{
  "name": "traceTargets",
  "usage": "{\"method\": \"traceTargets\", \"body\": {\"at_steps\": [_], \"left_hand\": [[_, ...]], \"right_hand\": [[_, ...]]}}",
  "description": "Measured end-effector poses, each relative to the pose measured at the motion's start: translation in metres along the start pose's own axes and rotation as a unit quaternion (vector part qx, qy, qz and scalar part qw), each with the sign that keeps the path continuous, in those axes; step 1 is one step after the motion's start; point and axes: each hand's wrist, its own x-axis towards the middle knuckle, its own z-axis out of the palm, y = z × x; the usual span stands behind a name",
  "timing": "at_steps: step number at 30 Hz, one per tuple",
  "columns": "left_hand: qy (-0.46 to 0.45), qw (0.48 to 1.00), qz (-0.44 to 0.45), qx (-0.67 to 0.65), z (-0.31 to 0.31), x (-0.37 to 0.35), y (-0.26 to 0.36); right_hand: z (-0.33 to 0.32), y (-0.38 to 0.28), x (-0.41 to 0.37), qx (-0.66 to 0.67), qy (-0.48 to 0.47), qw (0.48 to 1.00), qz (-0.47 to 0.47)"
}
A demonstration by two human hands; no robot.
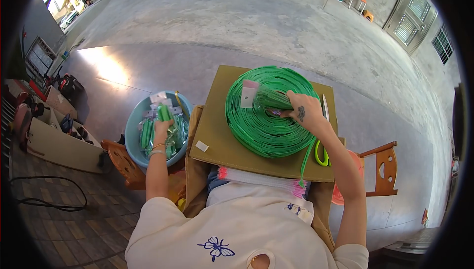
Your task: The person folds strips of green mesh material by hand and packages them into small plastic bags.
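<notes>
My right hand (302,110) is closed around a bundle of green strips in a clear packet (273,99), which has a pale header card (249,94) at its far end. Under it lies a wide flat coil of green strip (266,138), its loose end hanging over the board's near edge. At the left, my left hand (163,128) reaches into a light blue basin (132,130) and grips a green packet (164,113). Several similar packets fill the basin. Scissors (322,156) with yellow-green handles lie right of the coil, partly covered by my right arm.
The brown board (212,138) carries a small white label (202,146). Clear pink-edged bags (261,182) rest on my lap. Wooden chairs stand at the left (123,163) and right (384,170). A black cable (81,195) loops over the floor at the lower left.
</notes>
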Motion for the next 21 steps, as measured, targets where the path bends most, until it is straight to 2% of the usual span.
{"method": "traceTargets", "body": {"at_steps": [1, 3, 5, 6, 7, 9, 11, 13, 14, 15, 18, 20, 21], "left_hand": [[-0.09, 0.984, -0.02, -0.149, -0.018, -0.012, 0.022], [-0.186, 0.911, -0.036, -0.368, -0.039, -0.056, 0.082], [-0.277, 0.856, 0.025, -0.436, -0.04, -0.115, 0.15], [-0.358, 0.813, 0.047, -0.457, -0.032, -0.137, 0.174], [-0.434, 0.763, 0.067, -0.475, -0.021, -0.162, 0.195], [-0.469, 0.738, 0.053, -0.482, 0.019, -0.243, 0.244], [-0.515, 0.7, 0.074, -0.489, 0.066, -0.289, 0.26], [-0.541, 0.694, 0.057, -0.471, 0.106, -0.308, 0.259], [-0.524, 0.706, 0.059, -0.473, 0.116, -0.313, 0.261], [-0.506, 0.717, 0.06, -0.475, 0.124, -0.318, 0.263], [-0.492, 0.73, 0.064, -0.47, 0.139, -0.325, 0.259], [-0.499, 0.728, 0.078, -0.463, 0.144, -0.327, 0.252], [-0.49, 0.744, 0.065, -0.45, 0.144, -0.331, 0.251]], "right_hand": [[-0.004, -0.001, 0.0, 0.018, -0.007, 0.999, 0.03], [-0.016, -0.003, 0.003, 0.05, -0.021, 0.994, 0.092], [-0.017, 0.0, 0.007, 0.195, 0.021, 0.974, 0.116], [-0.018, 0.0, 0.009, 0.267, 0.042, 0.955, 0.126], [-0.024, -0.005, 0.01, 0.338, 0.024, 0.934, 0.112], [-0.022, -0.015, 0.011, 0.368, 0.024, 0.922, 0.117], [-0.015, -0.018, 0.012, 0.375, 0.029, 0.922, 0.092], [0.003, -0.015, 0.012, 0.466, 0.06, 0.88, 0.07], [0.007, -0.011, 0.012, 0.51, 0.075, 0.855, 0.058], [-0.007, -0.011, 0.011, 0.499, -0.02, 0.855, 0.136], [-0.024, -0.016, -0.002, 0.638, -0.035, 0.759, 0.122], [-0.025, -0.016, -0.007, 0.634, -0.046, 0.764, 0.113], [-0.025, -0.016, -0.008, 0.631, -0.052, 0.766, 0.107]]}}
